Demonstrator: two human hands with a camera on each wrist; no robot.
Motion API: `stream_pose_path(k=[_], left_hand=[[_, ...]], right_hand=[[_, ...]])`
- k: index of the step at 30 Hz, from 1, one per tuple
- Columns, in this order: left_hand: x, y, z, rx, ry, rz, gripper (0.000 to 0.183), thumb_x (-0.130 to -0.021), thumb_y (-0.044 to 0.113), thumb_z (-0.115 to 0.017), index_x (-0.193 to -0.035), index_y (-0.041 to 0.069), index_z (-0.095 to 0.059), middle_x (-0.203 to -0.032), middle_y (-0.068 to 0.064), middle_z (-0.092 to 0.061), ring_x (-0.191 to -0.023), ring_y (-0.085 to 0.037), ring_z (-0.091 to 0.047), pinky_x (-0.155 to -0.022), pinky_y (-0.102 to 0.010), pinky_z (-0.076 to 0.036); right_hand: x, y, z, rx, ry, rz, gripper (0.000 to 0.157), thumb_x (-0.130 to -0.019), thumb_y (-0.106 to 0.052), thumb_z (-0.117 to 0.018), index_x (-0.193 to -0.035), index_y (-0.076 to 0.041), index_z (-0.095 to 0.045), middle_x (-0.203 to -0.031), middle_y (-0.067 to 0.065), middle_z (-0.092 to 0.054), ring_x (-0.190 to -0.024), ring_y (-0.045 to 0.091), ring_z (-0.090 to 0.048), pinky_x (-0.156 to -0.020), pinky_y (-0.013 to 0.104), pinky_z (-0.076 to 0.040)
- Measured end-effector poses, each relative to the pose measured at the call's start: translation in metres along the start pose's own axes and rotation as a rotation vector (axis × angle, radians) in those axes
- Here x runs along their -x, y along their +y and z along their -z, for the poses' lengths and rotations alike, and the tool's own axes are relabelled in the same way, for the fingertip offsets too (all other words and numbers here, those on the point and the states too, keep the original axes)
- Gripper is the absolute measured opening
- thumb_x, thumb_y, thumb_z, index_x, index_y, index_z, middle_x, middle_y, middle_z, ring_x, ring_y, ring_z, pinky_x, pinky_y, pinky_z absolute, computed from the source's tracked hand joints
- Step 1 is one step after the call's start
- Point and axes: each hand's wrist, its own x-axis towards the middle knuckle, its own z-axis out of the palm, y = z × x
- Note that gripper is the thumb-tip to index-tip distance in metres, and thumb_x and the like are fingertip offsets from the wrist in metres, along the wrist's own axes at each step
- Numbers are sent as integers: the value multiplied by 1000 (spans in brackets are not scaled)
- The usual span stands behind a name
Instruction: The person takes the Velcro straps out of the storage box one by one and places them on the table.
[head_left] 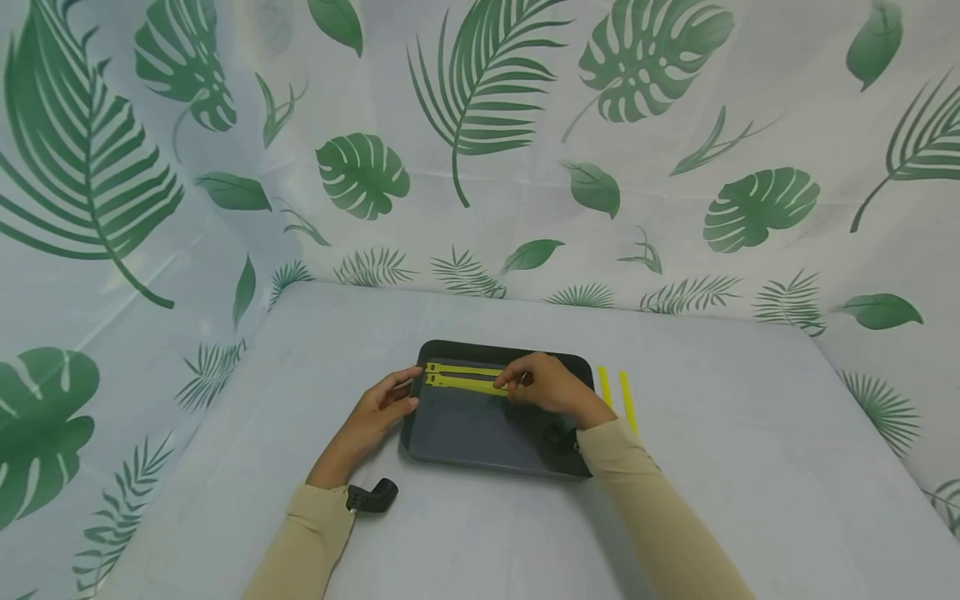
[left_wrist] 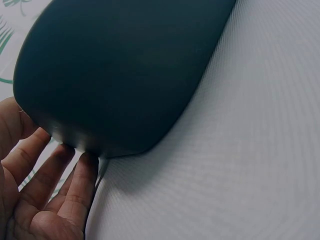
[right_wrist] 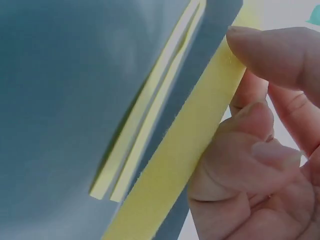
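Note:
A dark grey tray (head_left: 480, 437) lies on the table, with yellow hook-and-loop cable ties (head_left: 465, 369) side by side along its far part, slotted heads toward the left wall. My right hand (head_left: 543, 383) is over the tray and pinches a yellow cable tie (right_wrist: 175, 135) between thumb and fingers. Below it, in the right wrist view, narrower-looking yellow strips (right_wrist: 145, 120) lie on the tray floor. My left hand (head_left: 378, 412) is at the tray's left side, and its fingertips (left_wrist: 89, 160) touch the outer wall in the left wrist view.
Two more yellow strips (head_left: 628, 400) lie on the white table (head_left: 750, 467) just right of the tray, partly behind the right forearm. A black wrist device (head_left: 375, 497) sticks out from the left cuff. Leaf-printed cloth (head_left: 510, 208) hangs behind the table and at its sides.

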Motion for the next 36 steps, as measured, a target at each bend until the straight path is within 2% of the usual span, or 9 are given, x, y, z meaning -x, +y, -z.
stream_pose_path(k=[3, 11, 18, 21, 27, 33, 36], left_hand=[[0, 0, 0, -5, -4, -4, 56, -111, 7, -59, -163, -3, -40, -171, -26, -34, -157, -47, -35, -116, -33, -46], [-1, 0, -1, -15, 1, -6, 56, -111, 7, -59, -162, -3, -42, -170, -26, -35, -156, -47, -37, -113, -30, -48], [-1, 0, -2, -16, 2, -14, 56, -110, 6, -59, -162, -5, -42, -170, -26, -36, -155, -48, -38, -111, -27, -48], [-1, 0, -1, -18, 2, -15, 56, -110, 6, -59, -162, -5, -41, -169, -27, -37, -155, -48, -38, -111, -27, -49], [-1, 0, 0, -24, -1, -17, 56, -110, 7, -59, -162, -4, -41, -169, -27, -37, -155, -48, -38, -112, -28, -49], [-1, 0, 0, -23, -1, -21, 56, -110, 7, -59, -162, -5, -41, -169, -27, -37, -155, -48, -37, -111, -28, -48], [-1, -1, -1, -22, 1, -22, 56, -110, 7, -59, -162, -5, -41, -169, -28, -37, -155, -49, -37, -112, -28, -48]], right_hand=[[2, -1, 1, 4, 23, 2, 17, -99, 6, -68, -106, -2, -82, -111, 11, -79, -76, 12, -59, -72, 30, -53], [6, -1, 6, 19, 80, 12, 13, -97, 3, -72, -101, -3, -83, -102, 8, -78, -75, 13, -57, -71, 32, -51], [14, -3, 10, 15, 142, 67, 9, -95, 2, -76, -98, -3, -83, -96, 6, -78, -79, 13, -55, -73, 32, -48], [19, -6, 12, -6, 174, 95, 9, -96, 3, -76, -99, -2, -82, -95, 8, -76, -79, 14, -57, -72, 31, -49], [27, -14, 16, -20, 234, 97, 13, -97, 4, -74, -99, -3, -84, -98, 8, -72, -80, 17, -56, -69, 32, -47], [31, -13, 17, -70, 256, 80, 12, -98, 4, -74, -103, -2, -83, -98, 6, -70, -84, 18, -62, -74, 32, -53], [33, -10, 16, -93, 254, 82, 12, -99, 5, -72, -104, -1, -81, -99, 6, -72, -89, 20, -66, -82, 36, -58]])
